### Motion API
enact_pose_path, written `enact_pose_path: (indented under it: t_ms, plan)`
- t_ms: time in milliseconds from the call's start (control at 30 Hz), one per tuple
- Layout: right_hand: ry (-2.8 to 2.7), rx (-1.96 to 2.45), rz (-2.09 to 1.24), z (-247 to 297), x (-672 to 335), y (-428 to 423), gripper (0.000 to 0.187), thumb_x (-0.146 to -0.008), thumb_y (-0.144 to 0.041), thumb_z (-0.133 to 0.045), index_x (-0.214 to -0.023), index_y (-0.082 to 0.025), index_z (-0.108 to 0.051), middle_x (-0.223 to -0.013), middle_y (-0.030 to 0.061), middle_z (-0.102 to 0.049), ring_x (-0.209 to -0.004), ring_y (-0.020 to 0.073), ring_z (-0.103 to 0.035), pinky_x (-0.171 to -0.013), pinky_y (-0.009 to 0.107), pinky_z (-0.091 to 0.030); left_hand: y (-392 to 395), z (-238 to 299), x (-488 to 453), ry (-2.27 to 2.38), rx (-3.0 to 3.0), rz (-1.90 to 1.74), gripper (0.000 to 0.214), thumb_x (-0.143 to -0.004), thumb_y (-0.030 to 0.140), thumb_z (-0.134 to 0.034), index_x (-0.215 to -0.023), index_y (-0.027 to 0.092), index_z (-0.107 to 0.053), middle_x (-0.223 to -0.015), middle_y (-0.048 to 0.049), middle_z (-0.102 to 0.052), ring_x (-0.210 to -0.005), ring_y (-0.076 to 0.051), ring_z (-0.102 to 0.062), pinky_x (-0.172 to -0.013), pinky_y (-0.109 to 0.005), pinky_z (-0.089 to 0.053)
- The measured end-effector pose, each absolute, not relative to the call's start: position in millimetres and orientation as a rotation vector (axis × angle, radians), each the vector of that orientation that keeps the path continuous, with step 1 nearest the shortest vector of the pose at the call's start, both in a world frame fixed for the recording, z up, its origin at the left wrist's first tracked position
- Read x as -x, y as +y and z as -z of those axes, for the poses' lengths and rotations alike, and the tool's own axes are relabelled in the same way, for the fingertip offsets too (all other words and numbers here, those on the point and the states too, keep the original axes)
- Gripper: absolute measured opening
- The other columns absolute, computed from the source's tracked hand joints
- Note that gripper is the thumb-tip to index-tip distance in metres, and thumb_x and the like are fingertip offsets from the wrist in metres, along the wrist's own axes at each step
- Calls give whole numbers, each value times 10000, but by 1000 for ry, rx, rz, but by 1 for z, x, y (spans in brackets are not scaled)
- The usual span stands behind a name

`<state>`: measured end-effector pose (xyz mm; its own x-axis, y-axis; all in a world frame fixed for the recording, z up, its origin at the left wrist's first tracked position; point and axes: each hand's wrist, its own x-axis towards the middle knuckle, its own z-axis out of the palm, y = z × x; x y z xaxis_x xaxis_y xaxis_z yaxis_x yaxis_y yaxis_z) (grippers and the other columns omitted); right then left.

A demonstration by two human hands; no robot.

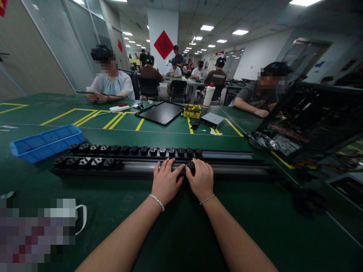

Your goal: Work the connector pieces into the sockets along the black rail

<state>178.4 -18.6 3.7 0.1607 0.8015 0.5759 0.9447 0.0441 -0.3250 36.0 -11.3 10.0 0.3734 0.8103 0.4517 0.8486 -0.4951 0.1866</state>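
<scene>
While resting the left hand [166, 183] with fingers spread on the nearer long black rail [113, 173], grips with closed fingers of the right hand [202, 181] a small round black piece [191, 165] at the rail's grey metal channel [138, 166].

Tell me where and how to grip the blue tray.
Pinch the near long wall of the blue tray at its middle, coming from above, preferably with the left hand, which is closer. The tray is long and open-topped, so a central hold should balance best; its right end lies near the black rails.
</scene>
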Motion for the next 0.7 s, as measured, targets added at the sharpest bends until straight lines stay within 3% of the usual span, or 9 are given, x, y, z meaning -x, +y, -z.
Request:
enact_pose_path:
  t_ms: [700]
  plan:
    - [-1674,1742,302,-1,-182,-18,352,-823,-312,-461,-1067,-97,-595,-1092,139,-640,-1064,241,-543,-950,383,-349,-11,-12,-36,-1533,2547,758,371,-821,379,-509,-1187,342,-555,-1324,-67,-477,-1261,-275,-364,-1015,-482,-275]
